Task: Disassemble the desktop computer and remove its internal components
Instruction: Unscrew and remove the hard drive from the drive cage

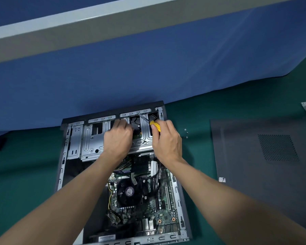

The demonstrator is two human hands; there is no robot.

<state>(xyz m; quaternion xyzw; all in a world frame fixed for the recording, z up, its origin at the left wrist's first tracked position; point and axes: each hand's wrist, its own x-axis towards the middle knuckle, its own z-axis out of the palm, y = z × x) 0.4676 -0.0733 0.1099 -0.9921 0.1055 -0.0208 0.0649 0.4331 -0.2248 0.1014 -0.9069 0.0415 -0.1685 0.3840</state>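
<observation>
- The right hand (167, 140), just right of the frame's centre, is curled round the yellow handle of a screwdriver (155, 125); the thin metal shaft slants up and to the left, its tip at the far top rail of the computer case (60, 167).
- The left hand (117, 137), just beside the right, lies palm down on the silver drive cage (91, 140). Its fingers bend down into a dark opening in the cage; the fingertips are hidden, so I cannot tell whether they hold anything.
- The case lies open on its side in the centre and lower centre of the frame, with the drive cage at its far end.
- Below the hands, between the forearms, the motherboard (163, 214) sits in the case with a round CPU fan (129, 191) and bundled cables.
- Three small screws (186, 133) lie on the green mat (25, 174), just right of the case.
- A dark side panel (245, 165) with a perforated vent patch lies flat at the right.
- A blue partition (148, 68) fills the upper frame.
</observation>
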